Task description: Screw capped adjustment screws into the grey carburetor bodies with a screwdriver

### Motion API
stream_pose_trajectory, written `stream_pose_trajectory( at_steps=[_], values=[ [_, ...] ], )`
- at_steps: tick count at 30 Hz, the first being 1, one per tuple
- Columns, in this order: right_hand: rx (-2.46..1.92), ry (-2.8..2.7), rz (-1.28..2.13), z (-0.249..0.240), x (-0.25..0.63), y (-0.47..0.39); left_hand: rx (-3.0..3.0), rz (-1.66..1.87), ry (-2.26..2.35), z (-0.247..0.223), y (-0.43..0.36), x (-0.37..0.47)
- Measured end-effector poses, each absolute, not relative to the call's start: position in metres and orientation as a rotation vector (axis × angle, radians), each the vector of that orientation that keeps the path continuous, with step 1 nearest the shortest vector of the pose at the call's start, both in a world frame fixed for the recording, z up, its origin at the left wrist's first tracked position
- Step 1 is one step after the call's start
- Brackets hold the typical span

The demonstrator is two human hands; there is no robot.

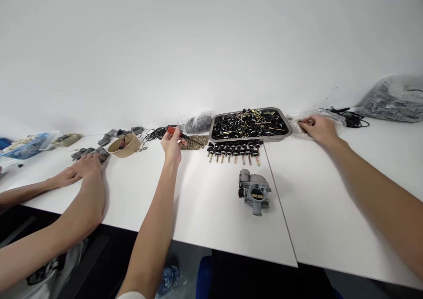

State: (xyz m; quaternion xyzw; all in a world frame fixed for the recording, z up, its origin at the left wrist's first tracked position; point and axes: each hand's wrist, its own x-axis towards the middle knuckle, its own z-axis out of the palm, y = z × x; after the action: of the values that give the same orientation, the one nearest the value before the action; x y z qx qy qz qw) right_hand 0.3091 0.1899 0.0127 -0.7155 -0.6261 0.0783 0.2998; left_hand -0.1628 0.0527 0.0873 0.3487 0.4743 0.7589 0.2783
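Note:
My left hand (172, 147) is closed round a screwdriver (172, 130) with a red handle, its dark shaft pointing right over a pile of small brass-coloured parts (194, 143). At the right, my right hand (319, 129) reaches into a clear plastic bag (299, 132); its fingers are bent together, and what they hold is hidden. Between my hands stands a metal tray (251, 139) heaped with black rings and brass-coloured pins. Rows of black-topped plungers (235, 151) lie along its front. Nearer me, a grey metal carburetor (256, 191) rests on the white table.
To the left, a co-worker's hands (81, 166) touch grey metal parts (87, 152) beside a tan bowl (124, 147). Black cables (155, 134) and bubble wrap (198, 123) lie near the wall. A large plastic bag (395, 98) sits far right. A seam (280, 202) crosses the tabletop.

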Motion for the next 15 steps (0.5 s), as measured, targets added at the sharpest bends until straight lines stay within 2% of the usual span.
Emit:
stream_pose_trajectory(
  at_steps=[15],
  values=[
    [-1.894,-1.657,0.217,0.011,0.3098,0.1917,0.988,2.056,1.25,0.0924,0.0491,-0.1625]
  ],
)
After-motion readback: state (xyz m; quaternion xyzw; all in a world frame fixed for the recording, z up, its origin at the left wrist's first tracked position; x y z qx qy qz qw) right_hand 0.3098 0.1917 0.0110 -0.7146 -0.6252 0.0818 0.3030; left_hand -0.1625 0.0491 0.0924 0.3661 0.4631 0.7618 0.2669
